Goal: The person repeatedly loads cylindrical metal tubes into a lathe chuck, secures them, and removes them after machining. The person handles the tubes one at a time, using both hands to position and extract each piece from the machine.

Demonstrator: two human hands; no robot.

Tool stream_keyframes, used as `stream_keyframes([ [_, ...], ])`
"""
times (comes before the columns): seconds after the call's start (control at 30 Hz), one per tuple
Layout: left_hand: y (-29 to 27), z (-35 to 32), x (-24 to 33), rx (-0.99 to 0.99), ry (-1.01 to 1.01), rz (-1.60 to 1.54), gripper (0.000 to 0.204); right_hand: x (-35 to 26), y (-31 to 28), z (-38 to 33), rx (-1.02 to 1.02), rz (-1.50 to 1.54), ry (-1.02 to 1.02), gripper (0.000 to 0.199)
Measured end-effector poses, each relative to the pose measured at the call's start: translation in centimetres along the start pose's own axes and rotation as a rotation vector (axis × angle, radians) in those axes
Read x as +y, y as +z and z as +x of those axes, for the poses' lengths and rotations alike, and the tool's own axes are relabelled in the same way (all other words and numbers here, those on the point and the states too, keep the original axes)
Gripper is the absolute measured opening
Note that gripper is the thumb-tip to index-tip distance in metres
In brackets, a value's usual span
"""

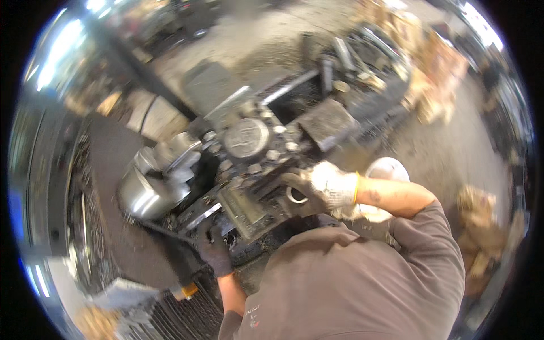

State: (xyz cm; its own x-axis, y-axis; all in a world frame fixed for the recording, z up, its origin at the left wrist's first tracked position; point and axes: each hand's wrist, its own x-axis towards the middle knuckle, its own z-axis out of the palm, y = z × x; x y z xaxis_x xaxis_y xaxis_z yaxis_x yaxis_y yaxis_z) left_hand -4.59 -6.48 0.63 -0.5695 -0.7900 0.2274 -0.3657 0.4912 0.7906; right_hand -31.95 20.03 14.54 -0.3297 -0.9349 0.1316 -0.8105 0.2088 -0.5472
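Observation:
I lean over the carriage of a metal lathe, and much of the picture is smeared by motion. My left hand (215, 250), in a dark glove, is at the carriage's front left with its fingers curled; what they close on is too dark to make out. My right hand (323, 187), in a white glove with a dark palm, is closed at the carriage's right side, beside a pale ring-shaped part (296, 195). Its grip is blurred. Between and beyond my hands stands the tool post (247, 138), with a round top and several bolts. A flat metal block (242, 212) lies nearer me.
The shiny chuck (148, 191) is left of the tool post, by a dark, broad machine panel (116, 170). Beyond lie a metal block (327, 122) and a tray heaped with metal tools (362, 59). A white round container (389, 168) stands behind my right forearm. Brown paper or cardboard (442, 73) is at far right.

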Motion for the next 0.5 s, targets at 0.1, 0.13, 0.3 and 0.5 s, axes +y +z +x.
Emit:
stream_keyframes([
  [0.1,0.6,-2.1,0.1,0.033,-0.086,-0.150,0.024,-0.5,-1.5,2.8,-0.244,0.014,-0.099,0.033],
  [0.13,0.6,-2.6,0.1,0.050,-0.085,-0.196,0.023,-0.8,-2.3,3.2,-0.132,0.100,-0.171,0.033],
  [0.3,-0.4,-3.9,-0.5,0.113,-0.348,-0.124,0.021,-1.0,-10.9,8.2,0.033,0.495,-0.432,0.042],
  [0.5,-0.8,-3.6,-1.0,0.135,-0.341,-0.106,0.020,4.6,-11.8,22.5,-0.020,-0.410,-0.223,0.035],
])
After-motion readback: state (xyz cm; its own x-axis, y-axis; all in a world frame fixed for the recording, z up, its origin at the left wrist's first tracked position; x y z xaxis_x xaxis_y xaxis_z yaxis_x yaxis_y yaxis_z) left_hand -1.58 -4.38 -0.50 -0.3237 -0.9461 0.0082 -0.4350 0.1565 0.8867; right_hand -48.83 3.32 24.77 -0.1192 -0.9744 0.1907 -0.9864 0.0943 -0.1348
